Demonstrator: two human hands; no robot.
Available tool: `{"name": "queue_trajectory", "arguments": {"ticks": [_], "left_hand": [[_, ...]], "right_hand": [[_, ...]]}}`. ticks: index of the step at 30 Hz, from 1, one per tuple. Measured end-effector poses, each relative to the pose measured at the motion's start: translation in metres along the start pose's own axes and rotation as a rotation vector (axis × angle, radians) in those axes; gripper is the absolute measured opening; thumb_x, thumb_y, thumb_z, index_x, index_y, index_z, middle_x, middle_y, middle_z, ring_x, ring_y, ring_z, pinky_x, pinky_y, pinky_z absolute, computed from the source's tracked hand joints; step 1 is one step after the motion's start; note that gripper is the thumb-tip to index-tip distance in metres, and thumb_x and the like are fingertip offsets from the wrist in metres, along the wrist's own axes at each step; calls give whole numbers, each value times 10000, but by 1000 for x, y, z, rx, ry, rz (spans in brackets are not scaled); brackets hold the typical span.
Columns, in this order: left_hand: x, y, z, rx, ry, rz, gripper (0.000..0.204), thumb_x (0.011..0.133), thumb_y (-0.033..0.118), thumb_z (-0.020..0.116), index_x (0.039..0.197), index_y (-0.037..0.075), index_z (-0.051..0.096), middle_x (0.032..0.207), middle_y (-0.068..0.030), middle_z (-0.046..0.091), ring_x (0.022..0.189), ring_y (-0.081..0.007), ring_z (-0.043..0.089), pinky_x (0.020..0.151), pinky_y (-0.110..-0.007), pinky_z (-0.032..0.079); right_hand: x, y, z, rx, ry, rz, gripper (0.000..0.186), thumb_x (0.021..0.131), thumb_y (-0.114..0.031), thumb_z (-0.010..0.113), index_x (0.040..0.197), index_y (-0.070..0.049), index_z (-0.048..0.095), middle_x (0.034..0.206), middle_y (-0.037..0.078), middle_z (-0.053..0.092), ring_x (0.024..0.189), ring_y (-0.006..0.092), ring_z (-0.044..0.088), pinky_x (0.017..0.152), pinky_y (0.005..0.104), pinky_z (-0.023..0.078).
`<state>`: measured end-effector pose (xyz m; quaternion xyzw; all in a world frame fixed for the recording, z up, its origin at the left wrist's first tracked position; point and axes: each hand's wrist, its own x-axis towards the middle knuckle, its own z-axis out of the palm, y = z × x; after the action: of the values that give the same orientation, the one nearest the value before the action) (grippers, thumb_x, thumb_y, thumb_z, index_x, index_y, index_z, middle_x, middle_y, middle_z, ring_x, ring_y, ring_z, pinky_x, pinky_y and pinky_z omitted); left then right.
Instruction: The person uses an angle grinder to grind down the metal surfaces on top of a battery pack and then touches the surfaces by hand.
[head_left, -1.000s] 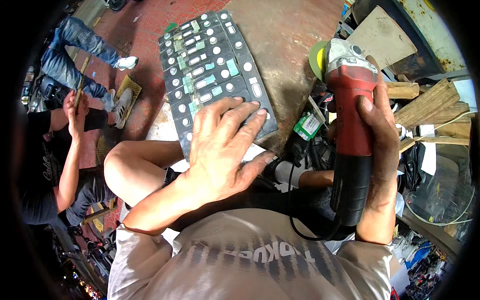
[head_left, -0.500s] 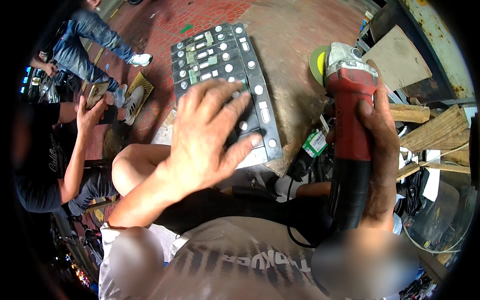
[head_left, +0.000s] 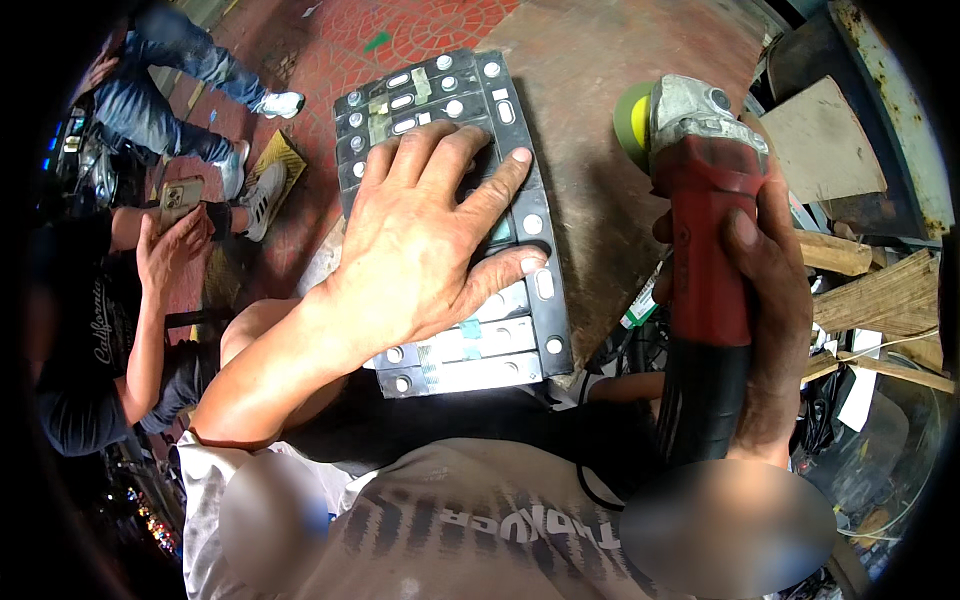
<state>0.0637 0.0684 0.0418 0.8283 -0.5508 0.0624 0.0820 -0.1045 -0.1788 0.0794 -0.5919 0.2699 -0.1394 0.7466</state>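
Observation:
A battery pack (head_left: 552,315) lies before me, with rows of dark and silvery cells, round metal terminals and a black strip down its right side. My left hand (head_left: 410,225) rests palm down across the pack, fingers spread and the thumb near the right strip. Part of the cell rows is hidden under it. To the right, my right hand (head_left: 778,265) is wrapped round a red and black angle grinder (head_left: 708,255) held upright. At the grinder's grey head, a yellow-green disc (head_left: 632,125) faces left, apart from the pack.
Wood pieces (head_left: 880,300), a pale board (head_left: 825,145) and a rusty metal frame (head_left: 895,110) crowd the right side. On the left a seated person holds a phone (head_left: 180,198); another person's jeans (head_left: 170,90) show behind. Red patterned paving (head_left: 400,28) lies beyond.
My left hand has shifted slightly up and right over the battery pack, its fingers still spread. More silvery cells show at the pack's near end. The right hand keeps hold of the angle grinder.

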Motion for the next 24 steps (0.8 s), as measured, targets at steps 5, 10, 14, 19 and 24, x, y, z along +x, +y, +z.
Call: {"name": "queue_trajectory", "arguments": {"ticks": [5, 10, 14, 19, 24], "left_hand": [[-1, 0, -2, -34, 6, -22, 802, 1083, 603, 811, 1666, 59, 724, 1599, -240, 662, 1439, -470, 608, 1213, -606, 487], [-8, 2, -3, -130, 103, -53, 635, 1038, 472, 884, 1476, 18, 812, 1537, -207, 716, 1419, -444, 648, 1169, -575, 525], [-25, 21, -7, -313, 222, -9, 465, 941, 331, 955, 1254, 4, 849, 1407, -180, 789, 1273, -429, 747, 1088, -554, 587], [-36, 59, 2, -534, 209, 31, 803, 841, 330, 994, 1503, -62, 764, 1532, -235, 759, 1309, -435, 747, 1084, -556, 594], [-35, 64, -1, -573, 182, 25, 915, 791, 325, 1008, 1562, -78, 727, 1526, -243, 752, 1330, -441, 733, 1095, -572, 570]], "right_hand": [[3, 1, 13, 15, 5, 20, 965, 1025, -440, 843, 1805, -13, 467, 1363, 246, 777, 1026, 223, 820, 802, 302, 712], [7, -3, 17, 19, -71, 59, 979, 998, -426, 872, 1795, -20, 474, 1401, 245, 766, 1031, 233, 818, 809, 315, 719], [10, 5, 20, 46, -81, 33, 1003, 971, -415, 902, 1788, -18, 478, 1416, 250, 761, 999, 239, 820, 786, 322, 722], [6, 4, 21, 64, -140, 56, 1100, 938, -404, 932, 1832, -10, 427, 1439, 261, 757, 964, 250, 829, 748, 334, 729], [2, 3, 19, 74, -162, 73, 1185, 912, -373, 950, 1875, -10, 361, 1481, 273, 747, 996, 264, 841, 774, 348, 742]]}}
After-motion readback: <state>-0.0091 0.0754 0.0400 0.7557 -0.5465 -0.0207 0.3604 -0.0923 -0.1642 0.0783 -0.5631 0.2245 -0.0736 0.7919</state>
